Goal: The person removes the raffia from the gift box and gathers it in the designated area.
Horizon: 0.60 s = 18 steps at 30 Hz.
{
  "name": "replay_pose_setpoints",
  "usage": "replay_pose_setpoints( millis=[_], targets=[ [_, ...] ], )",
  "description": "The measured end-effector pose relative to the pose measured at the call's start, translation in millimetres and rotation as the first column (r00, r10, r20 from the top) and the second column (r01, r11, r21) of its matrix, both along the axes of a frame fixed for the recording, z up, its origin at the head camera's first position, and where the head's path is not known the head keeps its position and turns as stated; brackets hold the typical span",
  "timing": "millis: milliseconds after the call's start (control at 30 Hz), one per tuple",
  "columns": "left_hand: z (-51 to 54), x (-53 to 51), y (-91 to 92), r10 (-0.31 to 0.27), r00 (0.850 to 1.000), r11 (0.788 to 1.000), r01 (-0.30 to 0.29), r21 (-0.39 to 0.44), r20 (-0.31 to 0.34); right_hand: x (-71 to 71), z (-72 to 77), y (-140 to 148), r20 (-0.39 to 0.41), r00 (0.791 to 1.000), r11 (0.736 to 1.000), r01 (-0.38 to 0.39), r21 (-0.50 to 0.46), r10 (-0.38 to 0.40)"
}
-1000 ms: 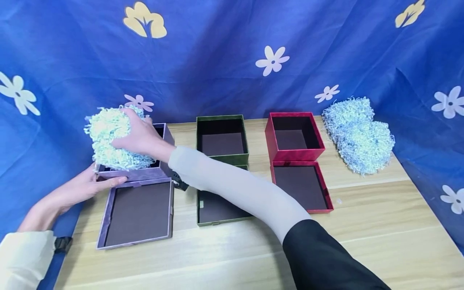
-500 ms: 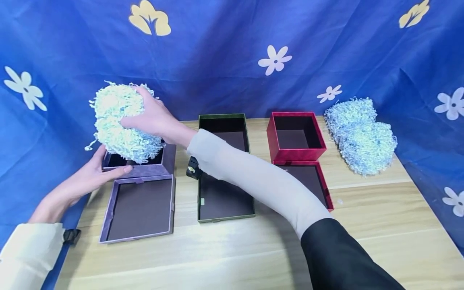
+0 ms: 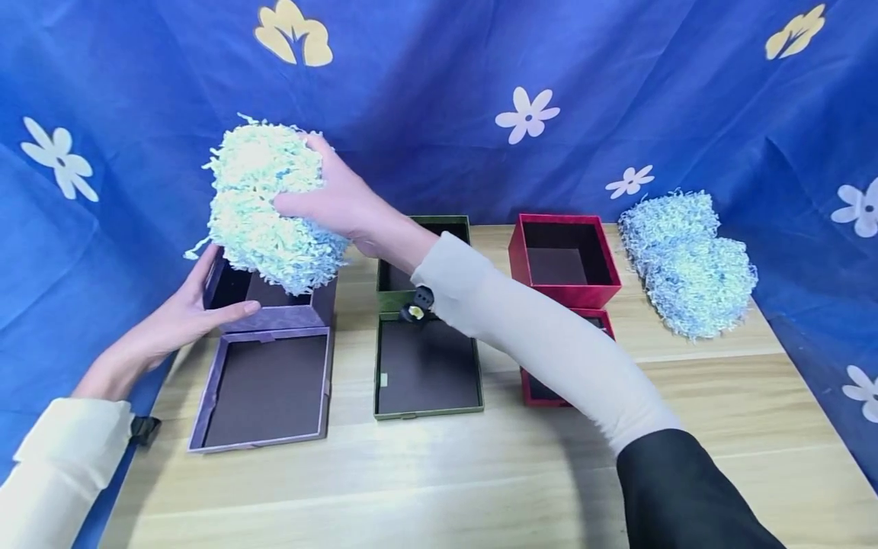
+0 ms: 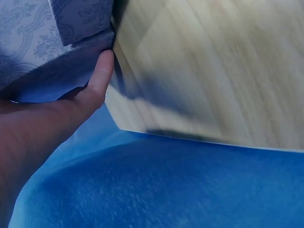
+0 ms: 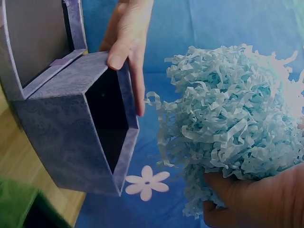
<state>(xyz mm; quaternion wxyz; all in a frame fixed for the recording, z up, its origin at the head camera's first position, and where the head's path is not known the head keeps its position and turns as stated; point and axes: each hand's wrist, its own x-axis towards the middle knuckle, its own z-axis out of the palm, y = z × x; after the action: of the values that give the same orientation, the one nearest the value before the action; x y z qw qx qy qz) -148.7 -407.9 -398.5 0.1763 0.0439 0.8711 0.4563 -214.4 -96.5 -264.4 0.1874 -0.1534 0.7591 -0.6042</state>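
Observation:
My right hand [image 3: 339, 202] grips a bundle of pale blue crinkled paper shreds [image 3: 257, 183] and holds it in the air above the purple box [image 3: 270, 318]. In the right wrist view loose strands stick out from the bundle, and my thumb presses into it. The box stands with its mouth up and shows a dark inside. My left hand [image 3: 171, 316] touches the box at its near left corner, thumb over the front and straight fingers along the left side. The purple lid [image 3: 274, 385] lies inside up, in front of the box.
A green box [image 3: 394, 280] and its lid [image 3: 428, 366] sit in the middle, partly behind my right arm. The red box [image 3: 569, 293] stands farther right, its lid [image 3: 531, 393] mostly covered by my sleeve. More blue shreds [image 3: 700, 286] lie at the right. A blue curtain [image 3: 425, 91] hangs behind.
My right hand has raised the shreds out of the purple box, upward and to the right. My left hand stays at the box's left side, its thumb still at the front.

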Motion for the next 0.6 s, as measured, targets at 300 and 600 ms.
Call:
replay_pose_setpoints(
  millis=[300,600],
  targets=[
    [-4.7,-10.2,3.4,0.008,0.997,1.000,-0.008,-0.003,-0.077,5.8,3.6,46.7,0.006,1.000,0.997,-0.006,-0.081,0.007],
    [-3.5,-19.3,-3.2,-0.050,0.998,0.997,0.046,-0.068,-0.049,9.7,-7.0,101.4,0.008,1.000,0.959,0.025,-0.281,-0.023]
  ],
)
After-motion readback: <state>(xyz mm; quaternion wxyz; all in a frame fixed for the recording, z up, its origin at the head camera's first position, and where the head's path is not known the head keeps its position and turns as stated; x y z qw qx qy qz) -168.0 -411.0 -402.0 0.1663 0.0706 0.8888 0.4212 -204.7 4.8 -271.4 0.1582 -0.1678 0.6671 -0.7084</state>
